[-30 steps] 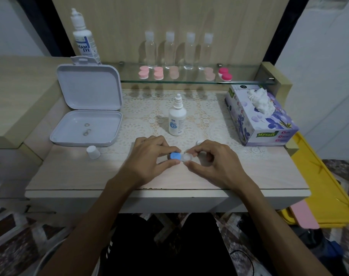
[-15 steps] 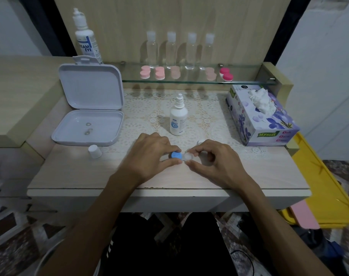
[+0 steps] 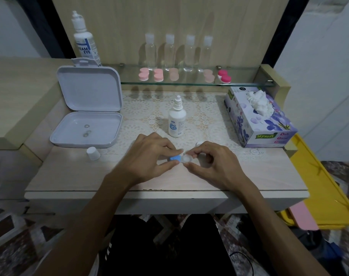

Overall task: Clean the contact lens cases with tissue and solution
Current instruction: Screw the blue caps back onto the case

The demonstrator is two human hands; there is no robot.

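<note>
A small contact lens case (image 3: 179, 157) with one blue cap and one white well lies at the front middle of the table. My left hand (image 3: 149, 158) pinches the blue-capped side between thumb and fingers. My right hand (image 3: 213, 162) pinches the white side. A small solution bottle (image 3: 177, 121) stands uncapped just behind my hands. A floral tissue box (image 3: 259, 120) with a tissue sticking out sits at the right. Several pink lens cases (image 3: 158, 75) line the glass shelf (image 3: 189, 83).
An open white plastic box (image 3: 86, 134) holding small rings sits at the left, with a white bottle cap (image 3: 93, 153) in front of it. A tall solution bottle (image 3: 86, 42) and several clear bottles (image 3: 169, 52) stand at the back. A yellow tray (image 3: 325, 192) lies right of the table.
Both hands stay on the lens case with only slight finger shifts. The view has tilted a little.
</note>
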